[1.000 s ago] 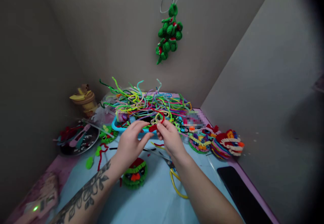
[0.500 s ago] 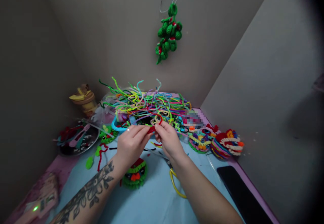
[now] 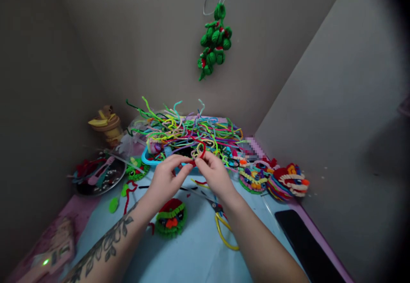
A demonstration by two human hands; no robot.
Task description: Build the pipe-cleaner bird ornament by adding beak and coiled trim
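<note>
A red pipe cleaner (image 3: 203, 147) curls up between my hands. My left hand (image 3: 168, 174) pinches it at the fingertips, and my right hand (image 3: 213, 170) grips it close beside, near where it loops upward. The part between the fingers is mostly hidden. Below the hands, a round green and red pipe-cleaner figure (image 3: 172, 218) with dark eyes and an orange beak lies on the light blue cloth (image 3: 156, 257). Scissors with yellow handles (image 3: 221, 231) lie partly under my right forearm.
Behind the hands, a blue tray (image 3: 147, 159) overflows with many-coloured pipe cleaners (image 3: 192, 125). A metal bowl (image 3: 120, 178) of small parts and a pink glue gun (image 3: 59, 249) sit left. Finished figures (image 3: 286, 182) and a black phone (image 3: 307, 240) lie right. Green ornaments (image 3: 213, 39) hang above.
My left hand has turned, its thumb now stretched along below the fingers. Less of the red pipe cleaner shows between the hands, and more of the green and red figure is uncovered.
</note>
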